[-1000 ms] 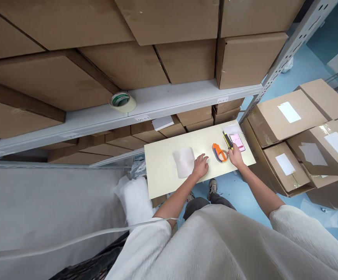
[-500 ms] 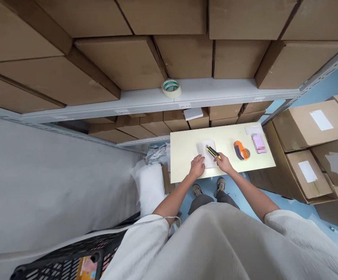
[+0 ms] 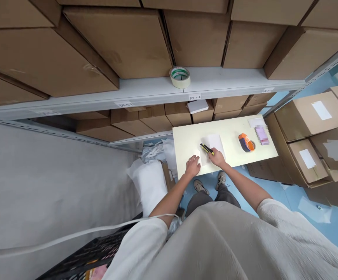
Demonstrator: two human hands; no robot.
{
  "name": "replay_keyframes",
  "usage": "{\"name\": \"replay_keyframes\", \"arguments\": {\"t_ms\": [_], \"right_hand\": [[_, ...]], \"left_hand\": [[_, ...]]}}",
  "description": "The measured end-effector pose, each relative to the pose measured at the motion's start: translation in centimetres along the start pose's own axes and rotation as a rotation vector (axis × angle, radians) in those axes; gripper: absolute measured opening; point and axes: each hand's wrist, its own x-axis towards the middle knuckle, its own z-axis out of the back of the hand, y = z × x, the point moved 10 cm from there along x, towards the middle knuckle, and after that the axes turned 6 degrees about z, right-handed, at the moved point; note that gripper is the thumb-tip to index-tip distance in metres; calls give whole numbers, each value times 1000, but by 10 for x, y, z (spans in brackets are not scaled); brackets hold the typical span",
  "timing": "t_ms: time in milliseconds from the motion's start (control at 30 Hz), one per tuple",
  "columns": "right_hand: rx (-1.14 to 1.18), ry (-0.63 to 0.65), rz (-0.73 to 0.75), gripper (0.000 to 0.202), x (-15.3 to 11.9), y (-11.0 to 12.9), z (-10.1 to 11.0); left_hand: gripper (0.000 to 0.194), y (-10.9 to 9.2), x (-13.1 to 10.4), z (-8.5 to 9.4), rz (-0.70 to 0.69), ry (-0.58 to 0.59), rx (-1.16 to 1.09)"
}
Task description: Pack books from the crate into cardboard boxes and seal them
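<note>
A thin white packet or folded sheet (image 3: 217,143) lies on the cream tabletop (image 3: 183,140). My right hand (image 3: 217,158) grips a yellow-and-black utility knife (image 3: 205,148) over it, the knife's front end pointing up and left. Whether the blade touches the packet I cannot tell. At the packet's lower left edge rests my left hand (image 3: 192,166), fingers stretched out and nothing in them. Right of both hands, an orange tape dispenser (image 3: 245,142) stands on the table.
A pixelated pink item (image 3: 262,134) and a white piece (image 3: 254,122) lie at the table's right end. A tape roll (image 3: 180,77) sits on the shelf (image 3: 227,77) ahead, below cardboard boxes (image 3: 198,39). More boxes (image 3: 311,116) crowd the right; white wrapping (image 3: 151,184) is on the left.
Relative to the packet, my right hand and the knife have shifted left. My left hand has slid outward to the packet's left edge. The whole view has tilted slightly.
</note>
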Motion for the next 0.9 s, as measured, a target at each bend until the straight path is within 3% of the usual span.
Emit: {"name": "replay_keyframes", "arguments": {"t_ms": [267,633,900], "right_hand": [[-96,61,-67,39,13,19,-18],[-165,68,-64,42,39,39,-24],[-161,77,-52,41,14,22,-33]], "left_hand": [[59,30,-5,-5,4,-4,-38],[59,34,-16,-4,-26,-11,-92],[62,35,-18,-4,-30,-25,-138]]}}
